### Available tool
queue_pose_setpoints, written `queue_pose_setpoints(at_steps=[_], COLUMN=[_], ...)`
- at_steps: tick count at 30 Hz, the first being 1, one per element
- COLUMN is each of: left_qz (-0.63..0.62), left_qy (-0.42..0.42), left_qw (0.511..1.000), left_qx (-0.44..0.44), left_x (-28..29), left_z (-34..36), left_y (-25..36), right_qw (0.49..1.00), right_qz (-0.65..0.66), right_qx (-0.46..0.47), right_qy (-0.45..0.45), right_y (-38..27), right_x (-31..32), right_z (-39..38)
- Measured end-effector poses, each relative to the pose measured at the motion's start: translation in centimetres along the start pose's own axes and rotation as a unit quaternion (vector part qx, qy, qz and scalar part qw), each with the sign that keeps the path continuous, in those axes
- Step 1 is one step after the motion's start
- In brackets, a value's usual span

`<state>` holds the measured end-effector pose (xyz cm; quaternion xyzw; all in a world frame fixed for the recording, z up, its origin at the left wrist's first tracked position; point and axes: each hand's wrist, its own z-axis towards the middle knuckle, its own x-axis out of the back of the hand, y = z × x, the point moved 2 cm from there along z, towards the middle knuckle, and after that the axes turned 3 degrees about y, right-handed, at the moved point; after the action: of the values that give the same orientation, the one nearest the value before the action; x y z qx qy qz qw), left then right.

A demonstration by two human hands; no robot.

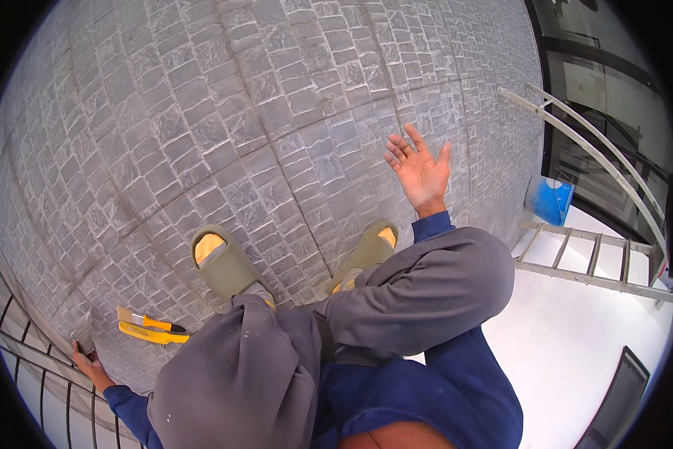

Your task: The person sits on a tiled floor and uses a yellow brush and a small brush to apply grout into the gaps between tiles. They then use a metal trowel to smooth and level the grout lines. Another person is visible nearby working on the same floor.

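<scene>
My right hand (420,170) is raised over the paving beyond my right knee, palm up. Its fingers are spread and nothing lies in it. Far off to the left, close to the railing, my left hand (91,370) reaches low with its fingers round the near end of a flat grey piece (83,328); its exact kind is too small to make out. Just right of that hand, a paintbrush (145,320) with pale bristles and a yellow and black handle lies beside a yellow-handled brush (153,334) on the paving.
Grey stone-patterned paving (202,135) spreads around my green slippers (230,263). A black-barred railing (41,382) runs along the left. At the right stand a metal ladder (576,251), a blue bucket (549,200) and dark glass panels (602,97) by a white wall (576,329).
</scene>
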<state>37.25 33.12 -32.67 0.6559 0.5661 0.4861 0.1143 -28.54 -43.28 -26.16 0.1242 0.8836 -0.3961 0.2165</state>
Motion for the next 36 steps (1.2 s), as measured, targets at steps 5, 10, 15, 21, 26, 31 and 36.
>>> queue_pose_setpoints(at_steps=[5, 10, 15, 21, 26, 31, 36], left_qz=[0.002, -0.004, -0.013, -0.034, -0.054, -0.085, -0.118], left_qy=[0.008, 0.004, 0.006, 0.006, 0.019, 0.02, 0.091], left_qw=[1.0, 1.0, 1.0, 0.999, 0.998, 0.996, 0.989], left_qx=[0.003, -0.004, -0.003, -0.007, -0.009, -0.011, -0.022], left_x=[-2.2, -3.4, -3.5, -4.9, -4.8, -4.9, -2.1], left_z=[-0.8, -1.1, -1.4, -2.9, -5.2, -10.5, -20.4], left_y=[-0.3, 0.6, 1.1, 1.4, 1.0, 0.4, -3.6], right_qw=[0.997, 0.997, 0.989, 0.9, 0.946, 0.959, 0.943], right_qz=[0.069, 0.057, -0.105, -0.381, -0.264, -0.146, -0.136], right_qx=[-0.018, -0.039, -0.088, -0.09, -0.174, -0.242, -0.298], right_qy=[-0.027, -0.018, -0.062, -0.193, -0.077, -0.022, -0.059], right_y=[0.1, 2.0, 2.6, 1.9, 2.6, 1.8, 0.5], right_x=[-0.1, -1.9, -7.5, -12.5, -9.4, -7.5, -10.9], right_z=[-0.2, -1.4, -5.9, -6.7, -8.1, -13.3, -11.4])
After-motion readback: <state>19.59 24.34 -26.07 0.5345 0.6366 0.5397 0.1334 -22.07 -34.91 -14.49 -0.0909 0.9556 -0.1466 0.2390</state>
